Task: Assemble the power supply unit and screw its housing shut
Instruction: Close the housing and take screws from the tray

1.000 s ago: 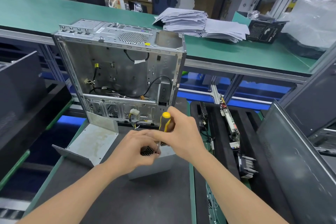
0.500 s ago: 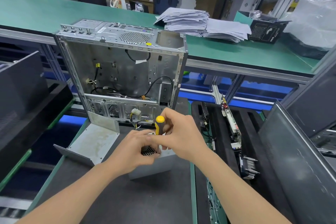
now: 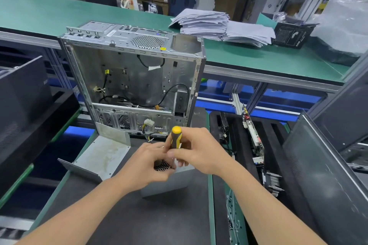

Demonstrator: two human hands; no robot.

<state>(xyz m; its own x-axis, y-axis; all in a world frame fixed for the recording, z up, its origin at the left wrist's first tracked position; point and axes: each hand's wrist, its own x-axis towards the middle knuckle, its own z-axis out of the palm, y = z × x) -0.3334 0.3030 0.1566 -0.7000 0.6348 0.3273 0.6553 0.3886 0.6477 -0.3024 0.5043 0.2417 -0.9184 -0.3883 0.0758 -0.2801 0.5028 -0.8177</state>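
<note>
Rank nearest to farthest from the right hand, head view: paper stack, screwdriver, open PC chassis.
1. screwdriver, gripped in the right hand.
2. PC chassis, upright just beyond the hand.
3. paper stack, on the far green bench, back right.

An open silver sheet-metal computer case [image 3: 139, 77] is standing upright. A stack of grey paper sheets [image 3: 219, 24] is lying on a green workbench [image 3: 39, 14] beside a black cardboard box [image 3: 292, 35]. Upright circuit boards [image 3: 254, 135] are sitting in a black foam tray [image 3: 237, 145].
</note>
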